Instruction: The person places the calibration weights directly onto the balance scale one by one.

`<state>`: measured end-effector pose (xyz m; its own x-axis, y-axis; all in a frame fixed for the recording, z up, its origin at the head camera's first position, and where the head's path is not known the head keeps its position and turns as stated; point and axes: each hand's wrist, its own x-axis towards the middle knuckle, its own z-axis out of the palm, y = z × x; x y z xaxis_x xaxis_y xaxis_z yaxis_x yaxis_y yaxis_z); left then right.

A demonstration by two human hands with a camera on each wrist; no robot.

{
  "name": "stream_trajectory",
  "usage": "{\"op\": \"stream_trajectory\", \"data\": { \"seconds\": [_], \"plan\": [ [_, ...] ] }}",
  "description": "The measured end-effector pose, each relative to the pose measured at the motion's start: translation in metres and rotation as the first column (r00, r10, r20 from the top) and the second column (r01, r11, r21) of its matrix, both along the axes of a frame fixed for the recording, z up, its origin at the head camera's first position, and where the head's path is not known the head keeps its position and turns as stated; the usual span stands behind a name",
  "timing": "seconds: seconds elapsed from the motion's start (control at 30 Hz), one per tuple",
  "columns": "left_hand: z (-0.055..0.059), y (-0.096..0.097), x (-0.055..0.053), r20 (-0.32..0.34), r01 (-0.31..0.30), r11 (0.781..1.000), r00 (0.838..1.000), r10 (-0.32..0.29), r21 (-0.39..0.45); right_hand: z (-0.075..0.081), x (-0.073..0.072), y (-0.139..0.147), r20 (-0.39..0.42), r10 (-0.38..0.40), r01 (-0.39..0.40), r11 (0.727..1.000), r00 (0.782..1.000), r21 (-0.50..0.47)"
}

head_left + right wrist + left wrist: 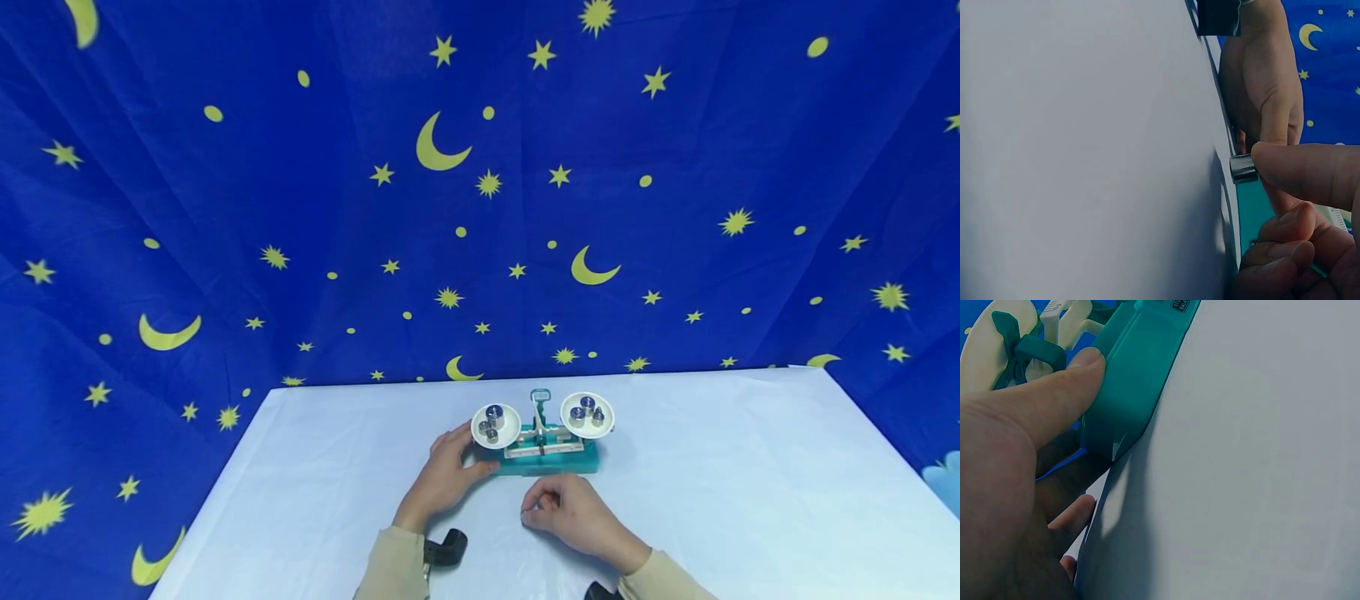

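A small balance scale with a green base (558, 463) stands on the white table. My left hand (444, 477) grips the left end of that base, its thumb (1088, 369) on the near side and the fingers behind. In front of the base, my right hand (573, 512) pinches a small shiny metal weight (1244, 169) between thumb and forefinger, the other fingers curled in. The left pan (512, 427) bears several metal weights, one larger than the others. Three more weights (588, 406) sit in the right pan (591, 432).
The white table (750, 483) runs back to a blue curtain (360, 208) with yellow moons and stars. A green upright with a ring-shaped top (540, 396) rises between the pans. Black wrist devices (447, 548) are strapped at the beige sleeves (393, 565).
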<state>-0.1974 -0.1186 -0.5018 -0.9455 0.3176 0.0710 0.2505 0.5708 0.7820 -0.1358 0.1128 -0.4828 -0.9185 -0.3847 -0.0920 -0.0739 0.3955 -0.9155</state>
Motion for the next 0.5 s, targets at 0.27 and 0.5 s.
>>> {"op": "stream_trajectory", "data": {
  "seconds": [0.27,0.5],
  "plan": [
    [0.0000,-0.0002,-0.0006,-0.002,0.012,1.000,1.000,-0.012,-0.007,0.0023,-0.0005,0.0007,0.036,-0.012,0.013,1.000,0.999,-0.012],
    [-0.0008,-0.0006,-0.0017,-0.016,0.022,1.000,1.000,-0.022,-0.006,0.0070,0.0017,0.0001,0.016,-0.025,0.026,0.999,1.000,-0.038]
  ]
}}
